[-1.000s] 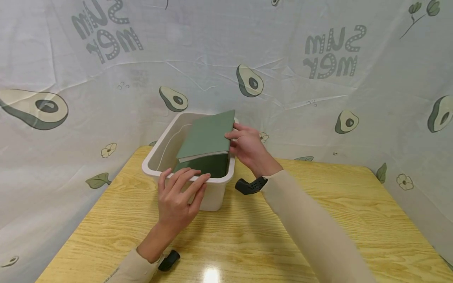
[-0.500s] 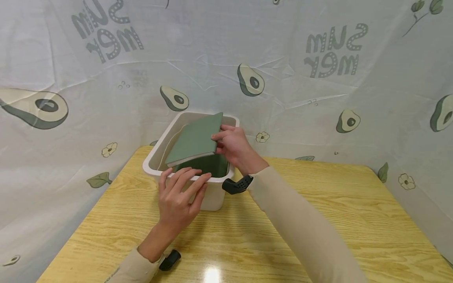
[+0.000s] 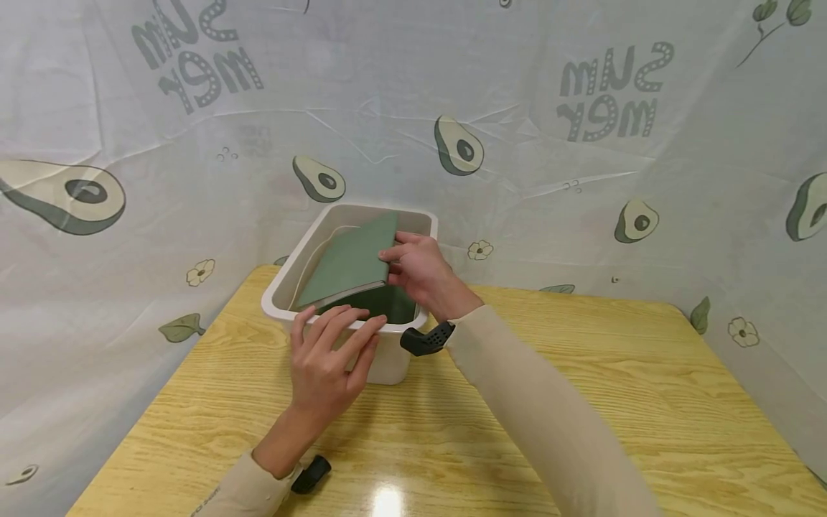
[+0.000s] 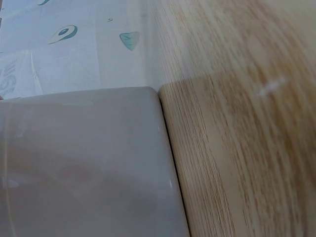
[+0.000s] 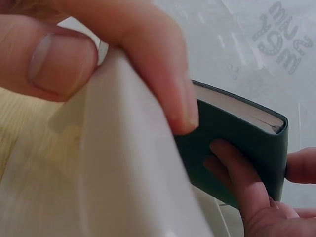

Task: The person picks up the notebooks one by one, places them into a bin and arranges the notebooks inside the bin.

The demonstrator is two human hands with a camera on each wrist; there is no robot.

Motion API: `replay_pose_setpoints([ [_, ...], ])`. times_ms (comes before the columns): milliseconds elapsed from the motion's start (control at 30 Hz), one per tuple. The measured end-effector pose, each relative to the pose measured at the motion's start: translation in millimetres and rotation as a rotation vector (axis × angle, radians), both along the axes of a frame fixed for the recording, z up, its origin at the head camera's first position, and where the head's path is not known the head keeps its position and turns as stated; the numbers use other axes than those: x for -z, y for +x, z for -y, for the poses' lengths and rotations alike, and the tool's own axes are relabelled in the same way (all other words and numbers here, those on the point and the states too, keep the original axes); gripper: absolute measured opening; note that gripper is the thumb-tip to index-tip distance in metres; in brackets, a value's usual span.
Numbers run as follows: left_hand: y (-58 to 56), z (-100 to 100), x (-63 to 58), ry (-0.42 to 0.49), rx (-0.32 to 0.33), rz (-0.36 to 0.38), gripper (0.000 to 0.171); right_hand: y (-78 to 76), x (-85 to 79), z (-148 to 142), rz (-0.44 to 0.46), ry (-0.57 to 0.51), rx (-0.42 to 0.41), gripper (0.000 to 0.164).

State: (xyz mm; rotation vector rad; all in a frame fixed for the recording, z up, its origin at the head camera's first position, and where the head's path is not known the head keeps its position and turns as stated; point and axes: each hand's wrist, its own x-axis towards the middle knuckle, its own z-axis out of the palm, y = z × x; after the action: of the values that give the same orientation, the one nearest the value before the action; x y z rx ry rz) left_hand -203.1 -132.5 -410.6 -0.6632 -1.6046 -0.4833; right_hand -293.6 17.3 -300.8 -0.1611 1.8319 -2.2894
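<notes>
A white plastic bin (image 3: 390, 362) stands at the back left of the table. My left hand (image 3: 325, 368) holds its near rim, fingers over the edge and thumb outside. Above the bin my right hand (image 3: 423, 271) pinches a green notebook (image 3: 352, 260) by its right edge, and the notebook tilts down to the left inside the opening. Beneath it shows a dark green surface (image 3: 390, 307), too shaded to identify. In the right wrist view, near fingers (image 5: 168, 74) straddle the white rim (image 5: 121, 148), while a farther hand (image 5: 256, 207) grips the notebook (image 5: 237, 128).
A wood-grain table (image 3: 581, 402) extends to the right of the bin and in front of it. Behind hangs a pale curtain (image 3: 517, 215) with avocado prints. The left wrist view shows only the bin's wall (image 4: 89, 163), tabletop (image 4: 247, 148) and curtain.
My right hand has moved left and slightly lower with the notebook, bringing it nearer the bin's left side and deeper into the opening. The left hand has stayed on the rim.
</notes>
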Motion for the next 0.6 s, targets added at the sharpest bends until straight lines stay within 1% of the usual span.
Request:
replay_pose_setpoints([
  [200, 0.0, -0.3, 0.8, 0.004, 0.003, 0.011, 0.021, -0.9, 1.0, 1.0, -0.011, 0.025, -0.010, 0.055],
  [400, 0.2, -1.0, 0.3, 0.003, 0.004, 0.007, 0.021, 0.6, 0.4, -0.1, -0.025, 0.106, -0.039, 0.057],
  [500, 0.7, -1.2, 0.0, 0.002, 0.003, 0.010, 0.021, 1.4, -0.7, -0.1, -0.016, 0.147, -0.043, 0.062],
  [600, 1.3, -1.0, -0.2, -0.001, 0.000, 0.016, 0.021, 2.5, -2.4, 0.4, 0.006, 0.177, -0.045, 0.064],
])
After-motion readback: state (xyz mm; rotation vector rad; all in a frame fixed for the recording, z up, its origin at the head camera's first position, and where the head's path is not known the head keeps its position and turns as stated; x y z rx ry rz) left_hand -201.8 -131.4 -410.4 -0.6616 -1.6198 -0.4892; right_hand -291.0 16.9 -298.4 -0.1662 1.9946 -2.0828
